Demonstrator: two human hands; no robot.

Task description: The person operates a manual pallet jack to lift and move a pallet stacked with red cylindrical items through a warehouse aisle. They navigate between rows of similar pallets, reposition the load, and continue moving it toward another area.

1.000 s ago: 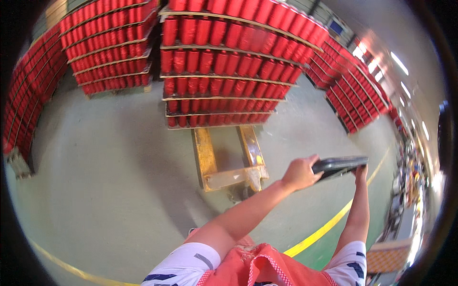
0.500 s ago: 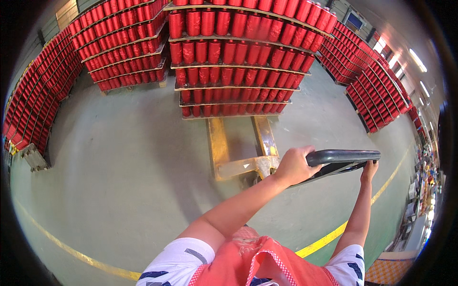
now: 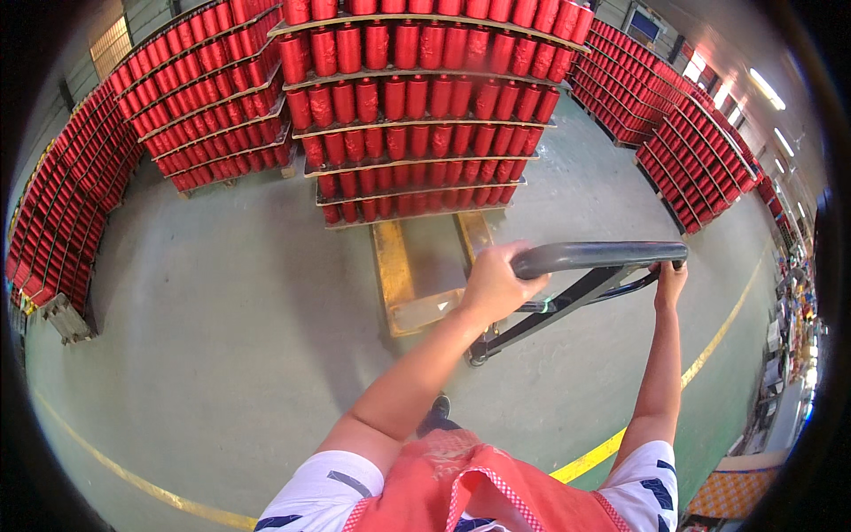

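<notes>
the left hand (image 3: 495,285) closes around the left end of a dark looped handle (image 3: 599,257) right of centre; the right hand (image 3: 669,280) grips its right end from beneath, fingers mostly hidden. the handle's black shaft (image 3: 550,312) slants down to a yellow pallet jack (image 3: 417,275), whose forks run under a pallet stack of red yarn cones (image 3: 412,106) at upper centre, layered on thin boards. more red stacks (image 3: 213,97) fill the upper left and upper right. a yellow floor line (image 3: 691,372) crosses lower right. the far right edge is too blurred to read.
</notes>
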